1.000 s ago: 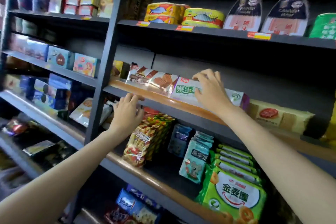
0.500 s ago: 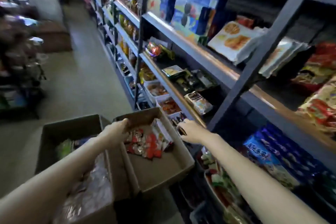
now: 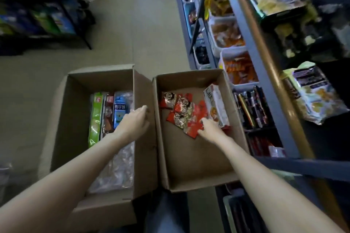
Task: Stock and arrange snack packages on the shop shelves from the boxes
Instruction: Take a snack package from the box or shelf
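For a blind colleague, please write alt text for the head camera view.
A person's right hand reaches onto red snack packets in the right cardboard box, while the left hand hovers over the left box of upright packages. Stocked shelves stand to the right.

— What's under your hands?

— Two open cardboard boxes on the floor, side by side. My left hand (image 3: 133, 123) rests with loose fingers over the left box (image 3: 79, 85), at the flap it shares with the right box (image 3: 189, 157).

— And inside?

— In the left box, a green packet (image 3: 95, 119), a brown packet (image 3: 108, 117) and a blue packet (image 3: 119, 109) stand on edge beside crumpled clear plastic (image 3: 117, 166).

— The other hand?

— My right hand (image 3: 211, 128) is down on the red snack packets (image 3: 182, 113) in the right box; I think my fingers close on one, though they're hidden. A pale packet (image 3: 216, 104) leans just beside them. The shop shelves (image 3: 251, 39) stand to my right.
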Available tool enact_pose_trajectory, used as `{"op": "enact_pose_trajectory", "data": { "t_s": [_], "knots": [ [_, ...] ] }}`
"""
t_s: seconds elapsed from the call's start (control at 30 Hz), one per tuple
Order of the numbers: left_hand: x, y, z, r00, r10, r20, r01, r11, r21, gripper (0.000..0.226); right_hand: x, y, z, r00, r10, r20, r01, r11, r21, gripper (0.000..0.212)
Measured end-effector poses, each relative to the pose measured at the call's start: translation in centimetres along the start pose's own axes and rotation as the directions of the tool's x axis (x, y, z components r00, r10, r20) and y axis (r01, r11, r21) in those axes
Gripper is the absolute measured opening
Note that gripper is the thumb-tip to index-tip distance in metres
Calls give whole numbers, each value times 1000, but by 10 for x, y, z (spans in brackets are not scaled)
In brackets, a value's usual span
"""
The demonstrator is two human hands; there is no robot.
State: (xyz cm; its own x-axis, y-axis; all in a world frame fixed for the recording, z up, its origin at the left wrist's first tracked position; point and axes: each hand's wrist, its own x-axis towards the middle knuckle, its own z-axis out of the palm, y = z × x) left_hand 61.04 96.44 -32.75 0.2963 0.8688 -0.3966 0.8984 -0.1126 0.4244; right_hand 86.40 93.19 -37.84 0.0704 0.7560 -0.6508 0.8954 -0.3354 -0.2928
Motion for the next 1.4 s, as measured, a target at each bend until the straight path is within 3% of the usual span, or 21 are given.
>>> {"op": "enact_pose_trajectory", "data": {
  "t_s": [0.1,0.2,0.27,0.4,0.5,0.7,0.8,0.93,1.07,1.2,1.23,1.3,1.37,1.4],
  "knots": [
    [47,6,15,998,46,-44,-46,999,3,32,61,7,13,992,123,-8,-118,962,247,35],
    [89,7,30,996,74,-44,-73,997,25,32,118,8,28,967,253,6,-223,840,494,40],
    [112,5,38,996,83,-44,-81,996,43,34,153,7,40,959,285,12,-242,791,563,49],
    [141,-1,56,989,126,-73,-122,991,58,35,214,13,66,974,225,-29,-201,914,351,78],
    [144,-5,70,976,204,-70,-199,977,81,36,231,16,73,976,216,-26,-214,973,85,90],
    [128,6,72,972,231,53,-236,963,131,42,167,26,72,992,-81,94,73,994,82,58],
    [127,20,55,968,220,123,-242,950,198,52,130,19,37,980,-167,104,156,982,107,49],
    [119,49,24,919,264,292,-334,916,223,75,69,-3,-32,949,-302,91,304,953,-3,46],
    [95,96,-16,836,361,414,-461,870,173,87,-30,-22,-116,926,-374,-53,372,927,-44,44],
    [36,158,-64,792,520,321,-575,812,103,58,-155,-27,-169,890,-351,-291,319,935,-154,44],
    [20,170,-76,779,557,287,-594,802,55,51,-186,-26,-176,850,-328,-412,266,943,-200,45],
    [-11,187,-97,740,635,221,-627,771,-114,37,-249,-24,-185,703,-257,-663,143,965,-221,54],
    [-41,206,-117,707,695,131,-635,706,-314,25,-315,-27,-188,548,-152,-822,89,988,-124,67],
    [-58,218,-126,700,708,89,-626,669,-401,21,-344,-28,-189,504,-87,-859,86,995,-50,70]
  ]
}}
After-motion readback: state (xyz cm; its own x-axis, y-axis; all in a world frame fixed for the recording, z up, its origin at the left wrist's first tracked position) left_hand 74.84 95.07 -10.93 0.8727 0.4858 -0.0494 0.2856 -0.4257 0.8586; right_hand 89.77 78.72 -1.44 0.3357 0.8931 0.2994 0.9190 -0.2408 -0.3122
